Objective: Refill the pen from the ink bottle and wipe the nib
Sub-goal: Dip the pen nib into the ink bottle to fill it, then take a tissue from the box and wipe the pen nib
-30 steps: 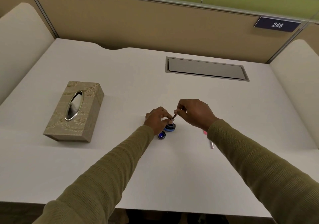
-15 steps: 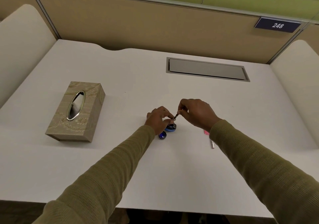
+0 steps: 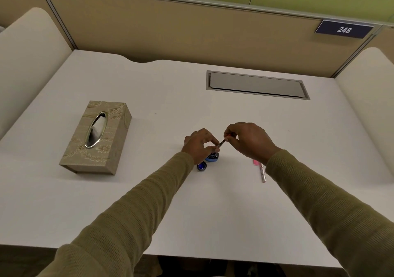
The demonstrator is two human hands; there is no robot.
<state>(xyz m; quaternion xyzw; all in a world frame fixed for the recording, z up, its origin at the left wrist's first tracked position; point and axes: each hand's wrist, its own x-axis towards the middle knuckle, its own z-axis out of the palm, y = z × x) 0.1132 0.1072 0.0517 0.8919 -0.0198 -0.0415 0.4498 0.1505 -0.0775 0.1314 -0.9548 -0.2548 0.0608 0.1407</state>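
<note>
Little moved, both hands' grip closed on pen (image 3: 221,143) over ink bottle (image 3: 212,157), white desk (image 3: 191,202), beige partitions (image 3: 191,27)

1. You are getting a single view, from the head-worn camera, looking forward and steeply down at the surface (image 3: 191,212).
2. It is sitting near: your sleeves (image 3: 132,219) are filling the lower frame.
3. Its wide angle is taking in the partition (image 3: 191,31) behind.

Both hands (image 3: 200,144) at ink bottle (image 3: 213,157)
</note>
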